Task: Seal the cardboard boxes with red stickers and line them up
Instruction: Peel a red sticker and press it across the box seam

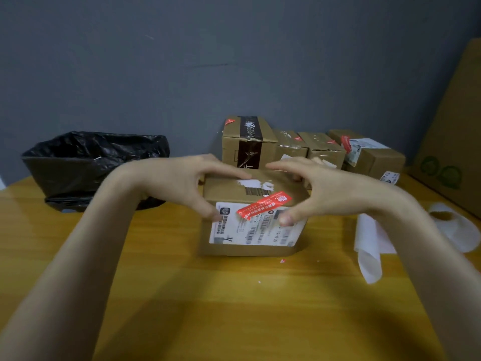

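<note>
A small cardboard box (231, 190) with a white shipping label stands in the middle of the wooden table (182, 295). A red sticker (264, 205) lies slantwise across its top front edge. My left hand (179, 179) grips the box's left side, thumb on the front, fingers over the top. My right hand (325, 188) grips the right side the same way, thumb pressed on the label. Behind, several sealed boxes (294, 147) with red stickers stand in a row along the wall, the tallest (247, 142) at the left end.
A bin lined with a black bag (88, 162) sits at the back left. White sticker backing paper (368, 251) and a paper roll (453, 225) lie at the right. A large flat cardboard sheet (453, 131) leans at the far right.
</note>
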### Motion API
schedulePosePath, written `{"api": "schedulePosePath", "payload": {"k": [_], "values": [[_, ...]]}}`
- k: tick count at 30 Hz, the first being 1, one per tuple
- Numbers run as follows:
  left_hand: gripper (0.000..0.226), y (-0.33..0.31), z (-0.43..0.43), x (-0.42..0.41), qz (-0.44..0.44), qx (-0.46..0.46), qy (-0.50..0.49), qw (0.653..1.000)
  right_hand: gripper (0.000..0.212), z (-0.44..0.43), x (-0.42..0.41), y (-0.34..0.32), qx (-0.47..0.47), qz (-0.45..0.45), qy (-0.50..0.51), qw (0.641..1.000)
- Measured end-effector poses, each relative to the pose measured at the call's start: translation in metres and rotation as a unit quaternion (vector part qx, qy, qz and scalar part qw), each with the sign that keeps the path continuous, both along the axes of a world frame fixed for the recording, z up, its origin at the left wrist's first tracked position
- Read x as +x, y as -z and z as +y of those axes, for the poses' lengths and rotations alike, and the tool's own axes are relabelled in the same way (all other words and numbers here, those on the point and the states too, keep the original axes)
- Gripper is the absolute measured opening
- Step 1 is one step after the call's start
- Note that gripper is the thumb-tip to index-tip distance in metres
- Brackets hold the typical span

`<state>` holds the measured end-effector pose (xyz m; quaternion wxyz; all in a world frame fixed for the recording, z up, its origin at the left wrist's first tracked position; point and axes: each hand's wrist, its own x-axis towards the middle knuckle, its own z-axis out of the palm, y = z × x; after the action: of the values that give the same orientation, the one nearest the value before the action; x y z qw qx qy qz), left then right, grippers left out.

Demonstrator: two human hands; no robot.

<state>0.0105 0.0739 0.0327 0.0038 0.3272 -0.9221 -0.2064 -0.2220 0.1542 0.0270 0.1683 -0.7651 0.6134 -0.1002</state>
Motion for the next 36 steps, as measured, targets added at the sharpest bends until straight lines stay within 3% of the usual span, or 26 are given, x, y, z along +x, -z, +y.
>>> {"api": "schedulePosePath", "payload": {"k": [2,4,7,9,12,15,17,19,21,24,26,29,36], "values": [[0.07,-0.009,0.004,0.007,0.102,0.03,0.014,0.994,0.103,0.002,0.0,0.0,0.032,0.012,0.001,0.999],[0.064,-0.014,0.009,0.009,0.232,0.075,-0.016,0.97,0.107,0.001,0.003,0.004,0.084,-0.035,-0.011,0.996],[0.041,-0.012,0.012,-0.002,0.311,0.02,-0.114,0.943,0.118,-0.003,0.01,0.012,0.16,-0.127,-0.011,0.979],[0.027,-0.008,0.009,-0.007,0.273,-0.064,-0.174,0.944,0.117,-0.004,0.017,0.018,0.195,-0.183,0.008,0.964],[0.036,-0.002,-0.001,-0.004,0.137,-0.106,-0.211,0.962,0.11,-0.008,0.022,0.034,0.246,-0.275,0.052,0.928],[0.049,0.008,-0.008,-0.005,-0.006,0.0,-0.192,0.981,0.087,-0.009,0.028,0.045,0.306,-0.287,0.065,0.905],[0.052,0.014,-0.006,-0.008,-0.016,0.089,-0.183,0.979,0.074,-0.007,0.032,0.048,0.332,-0.268,0.044,0.903],[0.053,0.016,-0.007,-0.012,-0.026,0.081,-0.148,0.985,0.065,-0.005,0.034,0.046,0.339,-0.247,0.017,0.907],[0.055,0.019,-0.009,-0.015,-0.044,0.042,-0.109,0.992,0.064,-0.003,0.031,0.04,0.324,-0.195,-0.011,0.926],[0.051,0.025,-0.013,-0.019,-0.002,0.049,-0.087,0.995,0.068,-0.006,0.016,0.026,0.244,-0.133,0.002,0.961],[0.047,0.03,-0.014,-0.023,0.037,0.063,-0.084,0.994,0.044,-0.01,0.006,0.023,0.118,-0.155,0.026,0.981],[0.043,0.036,-0.019,-0.026,0.072,0.056,-0.073,0.993,0.004,-0.018,0.002,0.029,-0.08,-0.203,0.029,0.975],[0.042,0.039,-0.022,-0.027,0.085,0.054,-0.059,0.993,0.016,-0.031,0.011,0.046,-0.119,-0.24,0.012,0.963]]}}
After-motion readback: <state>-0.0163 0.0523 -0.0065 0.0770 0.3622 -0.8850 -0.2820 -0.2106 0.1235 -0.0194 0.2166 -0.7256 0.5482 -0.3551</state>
